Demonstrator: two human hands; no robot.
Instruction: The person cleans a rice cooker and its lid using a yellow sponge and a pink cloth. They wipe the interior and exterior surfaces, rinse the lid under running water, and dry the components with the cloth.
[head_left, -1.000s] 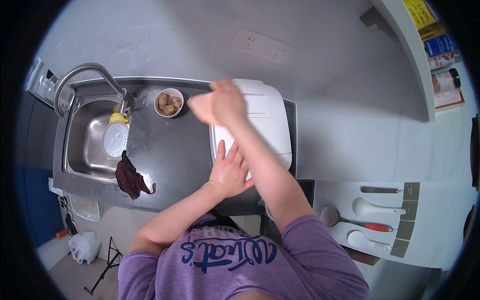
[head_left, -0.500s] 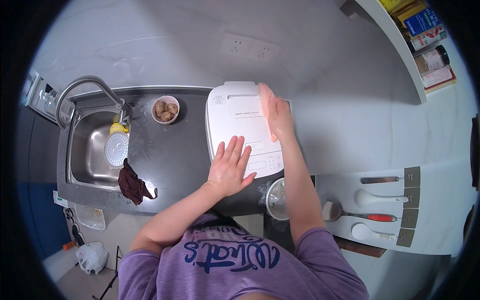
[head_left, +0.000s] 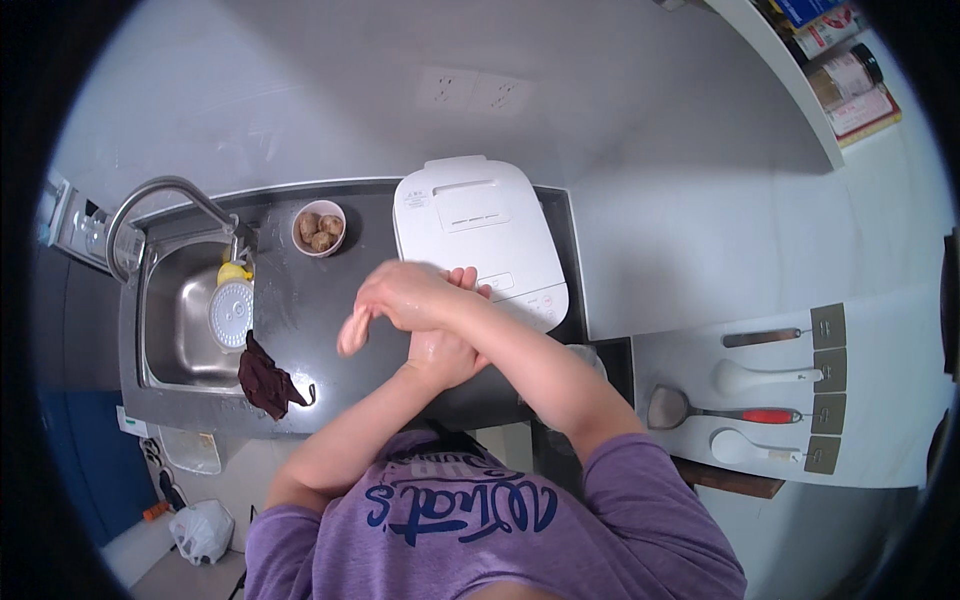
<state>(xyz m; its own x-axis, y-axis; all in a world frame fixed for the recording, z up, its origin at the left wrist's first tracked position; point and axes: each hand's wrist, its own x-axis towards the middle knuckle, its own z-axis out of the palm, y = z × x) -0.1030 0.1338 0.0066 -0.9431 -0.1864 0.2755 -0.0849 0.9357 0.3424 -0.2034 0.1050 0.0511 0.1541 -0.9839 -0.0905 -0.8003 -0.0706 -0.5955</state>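
A white rice cooker (head_left: 470,215) with its lid down stands on the dark counter (head_left: 300,310). My left hand (head_left: 445,345) lies flat and open at the cooker's front edge, fingertips toward the lid. My right forearm crosses over that hand. My right hand (head_left: 385,300) hangs just left of the cooker above the counter, fingers loose and blurred, holding nothing. A small bowl (head_left: 319,228) of round brown pieces sits to the cooker's left.
A steel sink (head_left: 175,320) with a curved tap (head_left: 160,195) holds a round white disc (head_left: 230,312). A dark cloth (head_left: 265,380) drapes over the counter's edge. Several utensils hang on a wall rack (head_left: 825,390) at right, with a shelf of jars (head_left: 845,75) above.
My right hand has swept from the right side of the cooker's lid to the left, across my left hand. My left hand has stayed at the cooker's front.
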